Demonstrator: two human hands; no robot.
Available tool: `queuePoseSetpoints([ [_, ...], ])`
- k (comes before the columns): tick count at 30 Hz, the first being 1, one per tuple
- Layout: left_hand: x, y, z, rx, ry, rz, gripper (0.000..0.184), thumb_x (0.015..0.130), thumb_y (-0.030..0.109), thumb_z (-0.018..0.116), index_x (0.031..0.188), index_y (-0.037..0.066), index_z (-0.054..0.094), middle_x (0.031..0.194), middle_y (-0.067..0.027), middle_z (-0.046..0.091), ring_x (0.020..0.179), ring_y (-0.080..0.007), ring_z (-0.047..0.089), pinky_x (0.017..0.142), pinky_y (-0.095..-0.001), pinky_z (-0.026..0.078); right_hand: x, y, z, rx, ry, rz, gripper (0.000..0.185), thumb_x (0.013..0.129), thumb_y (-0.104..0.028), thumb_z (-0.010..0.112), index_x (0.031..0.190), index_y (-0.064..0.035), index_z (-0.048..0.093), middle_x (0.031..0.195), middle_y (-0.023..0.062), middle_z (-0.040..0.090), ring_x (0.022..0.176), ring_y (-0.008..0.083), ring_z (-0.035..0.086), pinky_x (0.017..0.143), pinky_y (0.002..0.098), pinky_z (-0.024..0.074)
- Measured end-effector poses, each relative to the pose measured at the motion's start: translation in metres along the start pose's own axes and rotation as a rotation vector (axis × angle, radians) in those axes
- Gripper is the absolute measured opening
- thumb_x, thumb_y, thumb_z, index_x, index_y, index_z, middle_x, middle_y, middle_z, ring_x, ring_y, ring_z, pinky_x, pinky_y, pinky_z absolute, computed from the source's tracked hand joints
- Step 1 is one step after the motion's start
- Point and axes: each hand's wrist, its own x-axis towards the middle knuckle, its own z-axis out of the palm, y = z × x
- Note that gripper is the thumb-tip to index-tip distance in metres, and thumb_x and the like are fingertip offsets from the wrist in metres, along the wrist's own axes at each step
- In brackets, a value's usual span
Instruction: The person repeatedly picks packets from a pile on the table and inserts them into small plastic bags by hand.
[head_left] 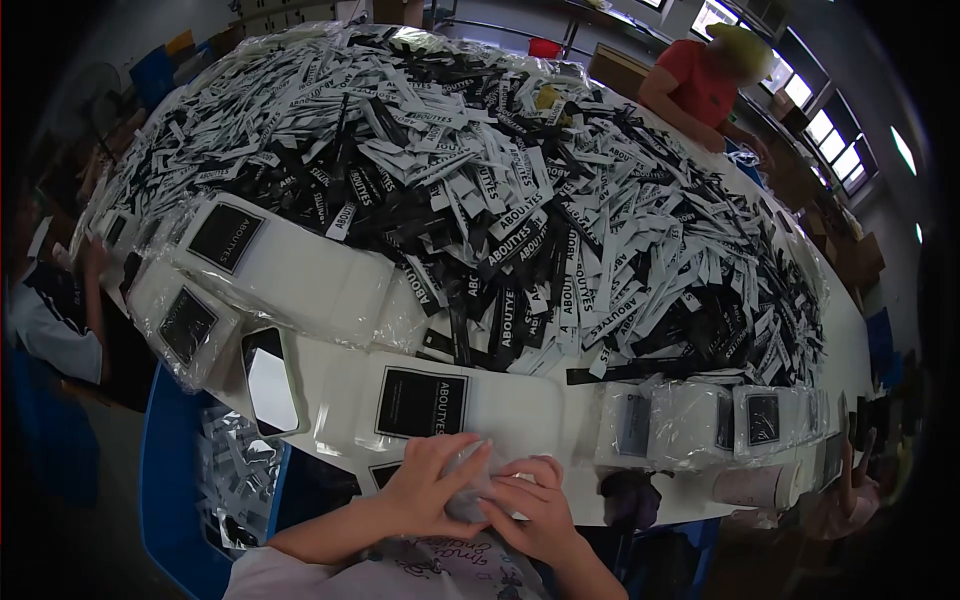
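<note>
Close to my body at the table's near edge, my left hand (pixel 428 488) and my right hand (pixel 535 508) are both closed on a crumpled piece of clear plastic (pixel 467 485). What the plastic contains, if anything, I cannot make out. Just beyond my fingers lies a stack of white plastic packs (pixel 515 410), with a black "ABOUTYES" label (pixel 422 402) on top. Part of another black label (pixel 385 472) shows beside my left hand. Left of the stack lies a phone (pixel 270 385) with a bright screen.
A large heap of black and white "ABOUTYES" strips (pixel 520 215) covers the table. Wrapped packs lie left (pixel 290 265) and right (pixel 690 425). A blue bin (pixel 165 490) holding clear packets stands lower left. One person (pixel 690 90) works across the table; others are at both sides.
</note>
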Motion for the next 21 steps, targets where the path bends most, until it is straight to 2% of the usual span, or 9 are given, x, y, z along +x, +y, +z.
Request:
queuePoseSetpoints([
  [2, 0.000, 0.002, -0.006, -0.138, -0.022, -0.004, 0.099, 0.054, 0.043, 0.076, 0.131, 0.004, 0.029, 0.119, -0.0153, 0.041, 0.102, -0.0303, 0.044, 0.084, -0.0390, 0.033, -0.006, 0.011, 0.002, -0.007, -0.177, -0.208, 0.022, 0.070, -0.010, 0.065, 0.092, -0.0093, 0.062, 0.091, 0.0001, 0.062, 0.088, 0.0157, 0.055, 0.090, 0.0377, 0.0308],
  [4, 0.000, -0.001, -0.013, -0.274, -0.042, -0.014, 0.103, 0.055, 0.044, 0.077, 0.133, 0.003, 0.025, 0.119, -0.0161, 0.042, 0.102, -0.0313, 0.045, 0.085, -0.0387, 0.034, -0.002, 0.007, -0.009, -0.021, -0.177, -0.184, 0.020, 0.070, -0.007, 0.064, 0.090, -0.0079, 0.063, 0.084, 0.0016, 0.062, 0.081, 0.0160, 0.057, 0.092, 0.0406, 0.0312],
  [6, 0.001, -0.009, -0.022, -0.590, -0.181, -0.350, 0.107, 0.058, 0.044, 0.077, 0.135, 0.000, 0.017, 0.114, -0.0178, 0.047, 0.099, -0.0319, 0.050, 0.083, -0.0368, 0.039, 0.003, 0.005, -0.012, -0.034, -0.176, -0.175, 0.018, 0.070, -0.004, 0.063, 0.088, -0.0064, 0.063, 0.077, 0.0032, 0.062, 0.074, 0.0162, 0.059, 0.095, 0.0435, 0.0317],
  [13, 0.014, 0.008, -0.033, -0.491, -0.461, -0.542, 0.088, 0.063, 0.032, 0.076, 0.134, 0.011, 0.027, 0.092, -0.0150, 0.060, 0.079, -0.0247, 0.061, 0.070, -0.0302, 0.048, 0.014, 0.005, -0.014, 0.244, -0.329, -0.196, 0.025, 0.074, -0.006, 0.064, 0.098, -0.0039, 0.056, 0.083, 0.0047, 0.061, 0.072, 0.0187, 0.059, 0.099, 0.0442, 0.0309],
  [15, 0.005, 0.008, -0.023, -0.536, -0.312, -0.527, 0.083, 0.065, 0.027, 0.075, 0.132, 0.009, 0.030, 0.092, -0.0129, 0.060, 0.080, -0.0208, 0.061, 0.070, -0.0284, 0.048, 0.018, 0.002, -0.014, 0.302, -0.289, -0.243, 0.031, 0.075, -0.007, 0.064, 0.103, -0.0038, 0.053, 0.088, 0.0053, 0.060, 0.076, 0.0195, 0.060, 0.099, 0.0422, 0.0318],
  [17, 0.002, 0.010, -0.018, -0.586, -0.153, -0.520, 0.077, 0.067, 0.023, 0.075, 0.130, 0.008, 0.033, 0.092, -0.0108, 0.061, 0.081, -0.0169, 0.061, 0.069, -0.0267, 0.048, 0.021, -0.008, -0.011, 0.102, 0.197, 0.032, 0.041, 0.071, -0.008, 0.069, 0.107, -0.0042, 0.051, 0.090, 0.0051, 0.060, 0.078, 0.0178, 0.060, 0.091, 0.0373, 0.0387],
  [18, 0.004, 0.012, -0.018, -0.778, -0.066, -0.553, 0.066, 0.068, 0.017, 0.074, 0.124, 0.006, 0.041, 0.091, -0.0082, 0.061, 0.080, -0.0140, 0.060, 0.068, -0.0250, 0.048, 0.018, -0.003, -0.005, 0.260, 0.189, 0.127, 0.038, 0.069, -0.010, 0.071, 0.103, -0.0034, 0.055, 0.090, 0.0055, 0.061, 0.077, 0.0169, 0.061, 0.078, 0.0299, 0.0450],
  [19, 0.005, 0.014, -0.018, -0.968, 0.023, -0.583, 0.055, 0.070, 0.011, 0.073, 0.118, 0.004, 0.048, 0.089, -0.0056, 0.062, 0.079, -0.0111, 0.060, 0.067, -0.0233, 0.048, 0.012, -0.002, -0.003, 0.262, 0.184, 0.127, 0.038, 0.069, -0.010, 0.071, 0.103, -0.0034, 0.055, 0.090, 0.0055, 0.061, 0.077, 0.0169, 0.061, 0.078, 0.0299, 0.0450],
  [21, 0.000, 0.001, -0.020, -1.015, -0.053, -0.629, 0.044, 0.071, 0.008, 0.071, 0.111, 0.003, 0.053, 0.088, -0.0045, 0.062, 0.077, -0.0097, 0.059, 0.065, -0.0220, 0.048, 0.002, 0.000, -0.001, 0.379, -0.026, 0.300, 0.029, 0.070, -0.010, 0.070, 0.096, -0.0020, 0.059, 0.086, 0.0074, 0.063, 0.074, 0.0176, 0.061, 0.069, 0.0261, 0.0472],
])
